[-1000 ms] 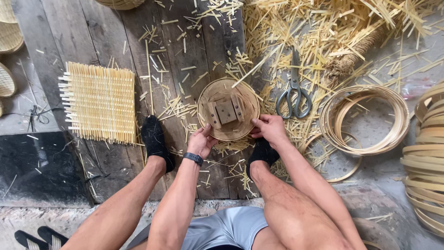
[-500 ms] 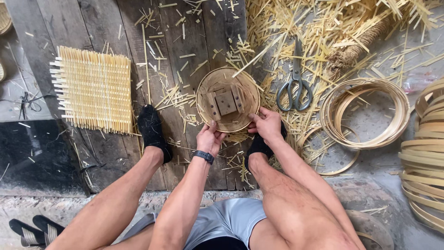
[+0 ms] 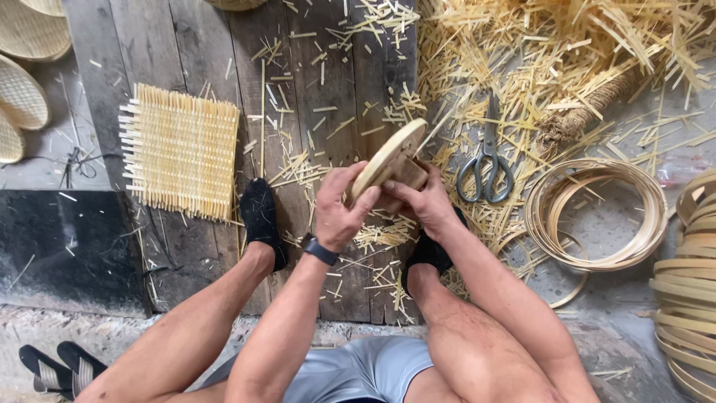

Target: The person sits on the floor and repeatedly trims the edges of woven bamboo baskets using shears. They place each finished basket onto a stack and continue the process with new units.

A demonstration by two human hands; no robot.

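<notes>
Head view, looking down at a seated person's hands above dark wooden floor planks (image 3: 328, 67). Round woven disc (image 3: 389, 158) with a wooden block on its underside, lifted off the planks and tilted on edge, held at centre frame between both hands. Left hand (image 3: 339, 209), with a dark wristband, curled around the lower rim of the disc, fingers (image 3: 365, 203) bent and pressed against the woven face, thumb hidden behind. Right hand (image 3: 425, 200) gripping the block side from the right, fingers closed together on the wood. Black-socked feet planted on the planks either side of the hands, left foot (image 3: 261, 216) in clear sight, right foot mostly hidden behind the forearm. Square woven mat (image 3: 179, 151) with fringed edges lying flat to the left, well apart from the disc. Scissors (image 3: 486, 166) with dark handles lying to the right, near the right hand, handles toward the person. Stacked bamboo hoops (image 3: 597, 216) further right on the grey floor, more coiled strips (image 3: 690, 298) at the right edge. Loose yellow strip offcuts (image 3: 567, 52) scattered thickly across the upper right. Shallow woven baskets (image 3: 22, 89) at the left edge. Pair of black sandals (image 3: 52, 369) at lower left. No packages, labels or signs discernible.
</notes>
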